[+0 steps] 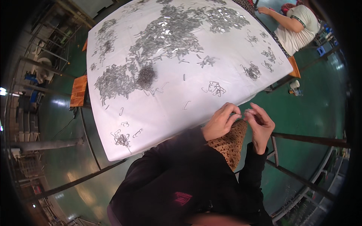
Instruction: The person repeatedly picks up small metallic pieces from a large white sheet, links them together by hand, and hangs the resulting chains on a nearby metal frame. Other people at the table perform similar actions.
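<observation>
The left hand [221, 122] and right hand [261, 128] are raised just past the near edge of the tabletop [177, 113], almost meeting. The left fingers curl in, thumb and index tips close to each other; the right thumb and index also lean together, the other fingers loosely bent. Whether a piece is pinched between the tips is too small to tell.

The things nearest to the hands are the bent wire hooks [217, 89], a loose tangle of thin, grey, squared-off loops on the tabletop, beyond and to the left of them. A denser hook cluster [121, 139] lies at the near left corner, and another tangle [252, 71] toward the right edge. Flat metal strips [169, 35], short and straight, some glinting, spread in a broad heap across the far middle; a darker, finer-grained mound [146, 77] sits left of centre. The tabletop has a smooth white covering. Brown patterned cloth [227, 146] shows below the hands. A co-worker [301, 28] in a pale top sits at the far right.
</observation>
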A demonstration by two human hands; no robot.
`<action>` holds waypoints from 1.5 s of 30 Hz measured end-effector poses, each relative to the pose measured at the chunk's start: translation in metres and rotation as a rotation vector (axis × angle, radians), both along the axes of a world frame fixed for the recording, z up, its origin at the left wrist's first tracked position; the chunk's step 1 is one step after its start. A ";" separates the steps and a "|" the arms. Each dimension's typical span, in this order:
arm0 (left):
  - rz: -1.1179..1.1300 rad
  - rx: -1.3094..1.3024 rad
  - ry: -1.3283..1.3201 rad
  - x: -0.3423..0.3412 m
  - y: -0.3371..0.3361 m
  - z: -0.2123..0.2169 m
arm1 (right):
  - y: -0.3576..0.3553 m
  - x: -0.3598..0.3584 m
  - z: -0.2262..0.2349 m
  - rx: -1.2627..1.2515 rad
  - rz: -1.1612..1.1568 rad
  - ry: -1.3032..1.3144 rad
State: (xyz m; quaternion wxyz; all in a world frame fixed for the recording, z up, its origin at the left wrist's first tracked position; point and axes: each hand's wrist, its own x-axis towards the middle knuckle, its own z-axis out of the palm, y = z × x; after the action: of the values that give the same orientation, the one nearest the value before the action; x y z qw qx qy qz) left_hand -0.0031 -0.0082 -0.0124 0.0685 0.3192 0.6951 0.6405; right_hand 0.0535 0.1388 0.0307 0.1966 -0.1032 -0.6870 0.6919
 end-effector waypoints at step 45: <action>-0.132 0.036 -0.050 -0.021 0.001 0.025 | -0.009 0.009 -0.019 -0.050 -0.167 0.006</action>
State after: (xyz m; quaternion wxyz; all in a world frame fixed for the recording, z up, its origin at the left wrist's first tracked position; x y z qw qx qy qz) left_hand -0.0240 -0.0075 0.0131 0.1221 0.3492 0.6591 0.6548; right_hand 0.0622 0.1299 0.0114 0.2531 -0.1627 -0.6579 0.6904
